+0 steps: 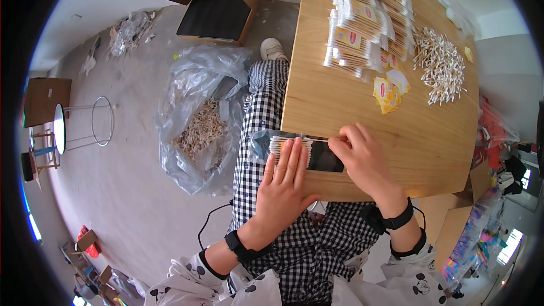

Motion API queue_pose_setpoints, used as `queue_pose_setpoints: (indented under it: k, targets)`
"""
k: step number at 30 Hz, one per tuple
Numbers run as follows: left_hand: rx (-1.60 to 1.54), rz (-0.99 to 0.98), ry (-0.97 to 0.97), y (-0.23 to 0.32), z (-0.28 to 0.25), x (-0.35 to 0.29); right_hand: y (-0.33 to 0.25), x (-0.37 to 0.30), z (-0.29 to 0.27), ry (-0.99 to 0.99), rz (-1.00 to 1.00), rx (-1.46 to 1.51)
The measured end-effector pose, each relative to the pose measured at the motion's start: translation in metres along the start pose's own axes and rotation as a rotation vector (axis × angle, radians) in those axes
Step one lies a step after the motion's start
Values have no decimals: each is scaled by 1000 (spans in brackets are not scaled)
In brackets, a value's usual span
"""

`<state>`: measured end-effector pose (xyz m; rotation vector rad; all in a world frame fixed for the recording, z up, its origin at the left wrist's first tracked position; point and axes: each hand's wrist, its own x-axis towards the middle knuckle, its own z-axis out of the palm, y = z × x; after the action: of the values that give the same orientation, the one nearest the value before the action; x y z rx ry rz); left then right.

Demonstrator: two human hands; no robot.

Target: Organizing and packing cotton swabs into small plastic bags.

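Note:
My left hand [283,190] lies flat, fingers stretched, over a row of cotton swabs [276,146] at the near left edge of the wooden table [391,178]. Around the swabs is a clear plastic bag [259,144] that reaches past the edge over my leg. A black flat surface [327,160] shows to the right of the swabs. Just beyond it my right hand [362,158] is closed, thumb and fingers pinched together at the end of a thin pale line. Whether that line is a swab stick or a strip of the bag, I cannot tell.
Stacked packs of cotton swabs [360,20] stand at the table's far side. Loose swabs [439,65] and yellow-white cards [387,93] lie nearer. On the floor at left are a large plastic sack [175,99] of swabs, an open cardboard box [246,14] and a stool [60,128].

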<state>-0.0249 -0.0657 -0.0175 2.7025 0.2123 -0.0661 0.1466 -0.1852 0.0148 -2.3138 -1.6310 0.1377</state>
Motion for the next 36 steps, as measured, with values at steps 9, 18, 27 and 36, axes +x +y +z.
queue_pose_setpoints:
  k: [9,18,27,36]
  targets:
    - [-2,-2,-5,0,0,0,0,7,-5,-96,63,74]
    - [4,-4,-19,2,-2,1,0,-1,-1,-15,71,69]
    - [19,-7,-23,2,-2,1,-10,15,-17,-106,-77,-248]
    - [33,2,-19,1,-1,1,-1,8,-3,-84,63,75]
